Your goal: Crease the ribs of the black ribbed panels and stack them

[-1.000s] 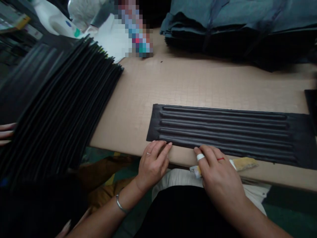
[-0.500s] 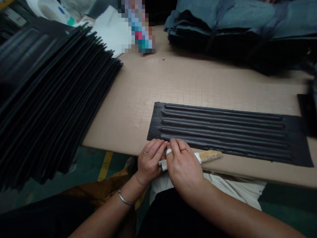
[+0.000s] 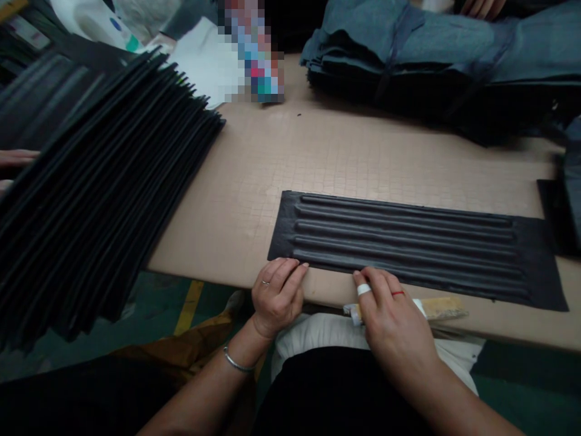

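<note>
A black ribbed panel (image 3: 408, 248), which looks like leather with raised parallel ridges, lies flat on the tan tabletop (image 3: 236, 181). My left hand (image 3: 279, 290) has its fingers drawn together at the panel's near left edge, with the fingertips gripping that edge. Farther right along the same edge is my right hand (image 3: 394, 315), its fingertips touching the border. Held in the palm of that hand is a yellowish flat stick (image 3: 442, 307) with a white wrapped part; its tip points right and its middle is hidden under the hand.
A thick fanned stack of black panels (image 3: 122, 169) overhangs the table at left, with another person's hand (image 3: 16, 158) beside it. Tied bundles of bluish-grey sheets (image 3: 436, 42) lie at the back right, another hand (image 3: 483, 7) behind them. A white bottle (image 3: 97, 27) stands back left.
My right hand has slid right along the panel's near edge, carrying the stick. My left hand stays near the left corner. Other people's hands have appeared at the left and top right.
</note>
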`<move>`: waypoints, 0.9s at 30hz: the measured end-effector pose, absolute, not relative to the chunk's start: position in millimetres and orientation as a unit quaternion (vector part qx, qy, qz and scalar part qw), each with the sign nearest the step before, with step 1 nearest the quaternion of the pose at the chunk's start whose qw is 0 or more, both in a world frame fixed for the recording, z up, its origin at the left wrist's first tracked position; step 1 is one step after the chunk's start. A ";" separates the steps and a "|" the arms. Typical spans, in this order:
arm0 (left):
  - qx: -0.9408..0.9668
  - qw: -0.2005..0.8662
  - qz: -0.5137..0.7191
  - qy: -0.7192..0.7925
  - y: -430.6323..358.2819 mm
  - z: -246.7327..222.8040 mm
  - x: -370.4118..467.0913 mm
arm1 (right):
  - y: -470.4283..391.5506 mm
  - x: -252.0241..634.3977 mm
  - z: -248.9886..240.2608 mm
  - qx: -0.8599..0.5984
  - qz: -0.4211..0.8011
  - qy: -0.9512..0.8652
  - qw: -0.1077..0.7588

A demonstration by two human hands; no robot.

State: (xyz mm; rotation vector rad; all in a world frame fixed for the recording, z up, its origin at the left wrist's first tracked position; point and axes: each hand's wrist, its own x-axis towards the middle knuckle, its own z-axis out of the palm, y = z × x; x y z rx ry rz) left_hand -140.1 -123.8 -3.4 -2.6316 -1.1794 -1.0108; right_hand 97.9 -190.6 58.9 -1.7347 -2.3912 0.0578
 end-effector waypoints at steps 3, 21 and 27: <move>-0.859 0.045 -0.331 -0.387 -122.8 -5.5 -140.7 | -201.8 124.0 57.5 -0.591 0.010 -0.802 0.086; -0.859 0.063 -0.308 -0.405 -114.0 -25.1 -157.0 | -259.6 260.7 58.8 -0.694 -0.023 -0.718 0.044; -0.865 0.082 -0.310 -0.386 -111.1 -17.4 -153.8 | -279.3 292.3 53.9 -0.721 -0.046 -0.691 0.035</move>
